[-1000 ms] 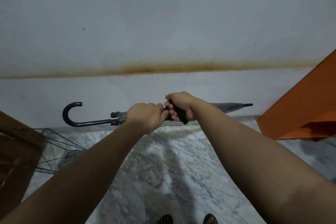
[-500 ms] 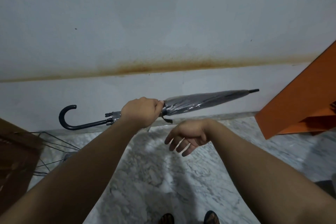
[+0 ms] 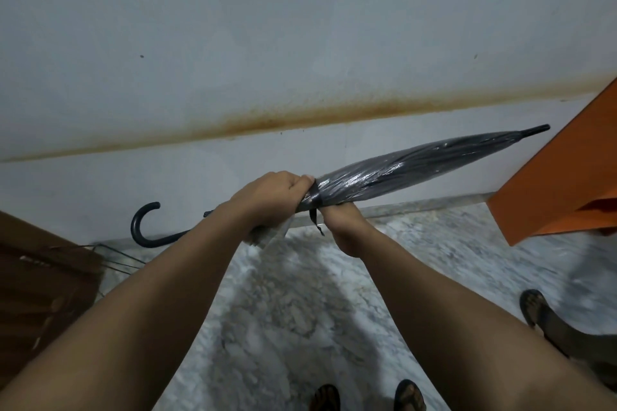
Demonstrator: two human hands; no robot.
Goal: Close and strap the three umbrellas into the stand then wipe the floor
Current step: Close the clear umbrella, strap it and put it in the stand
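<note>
A closed clear-and-black umbrella (image 3: 400, 170) is held roughly level in front of the wall, tip up to the right, black hooked handle (image 3: 143, 227) at the left. My left hand (image 3: 270, 200) grips its folded canopy near the middle. My right hand (image 3: 340, 227) is just below the canopy, fingers closed at the black strap (image 3: 314, 217), which hangs down loose. An opened umbrella frame with thin wire ribs (image 3: 110, 257) lies on the floor at the left, mostly hidden by a brown object.
An orange open umbrella canopy (image 3: 561, 183) fills the right edge. A brown object (image 3: 40, 294) stands at the left. The marble floor (image 3: 293, 310) shows my sandalled feet at the bottom and another person's sandalled foot (image 3: 537, 310) at the right.
My right hand let go, dropped away, then came back up under the canopy to the strap. The umbrella's tip has tilted upward and the view has shifted.
</note>
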